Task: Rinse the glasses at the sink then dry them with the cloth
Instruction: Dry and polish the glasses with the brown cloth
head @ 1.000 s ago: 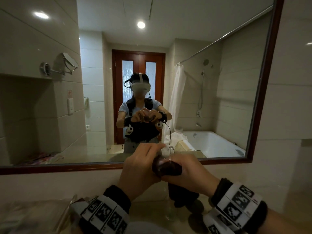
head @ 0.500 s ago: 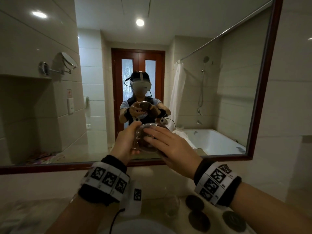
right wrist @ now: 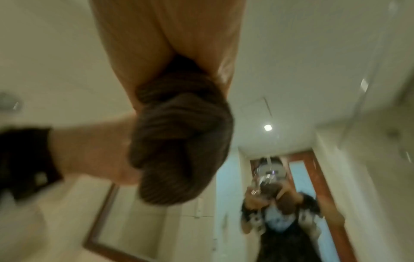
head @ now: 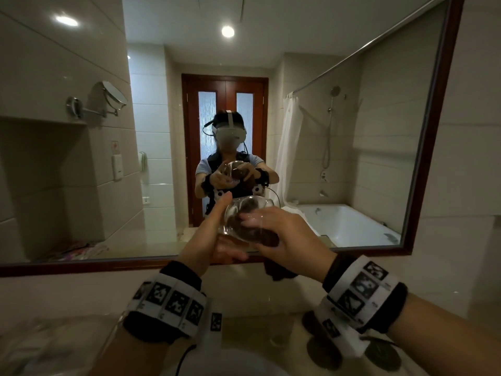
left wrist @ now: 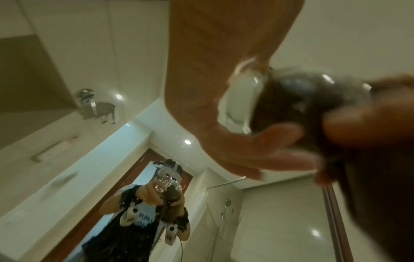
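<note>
Glass (head: 245, 217) is up at chest height before the mirror (head: 352, 131), well above the desk (head: 271, 308). Left hand (head: 208, 237) cups its bowl, thumb up; right hand (head: 287, 237) grips the brown cloth (head: 254, 229) stuffed inside. Thin, wet, slippery glass (fragile, I'd judge), best held round the bowl. Stem and foot are hidden; the wrist views are blurred.

Clear glass (head: 245, 210) stuffed with dark brown ribbed cloth (right wrist: 179, 141) beneath the right fingers (wristbands (head: 173, 302) black-and-white checked).
</note>
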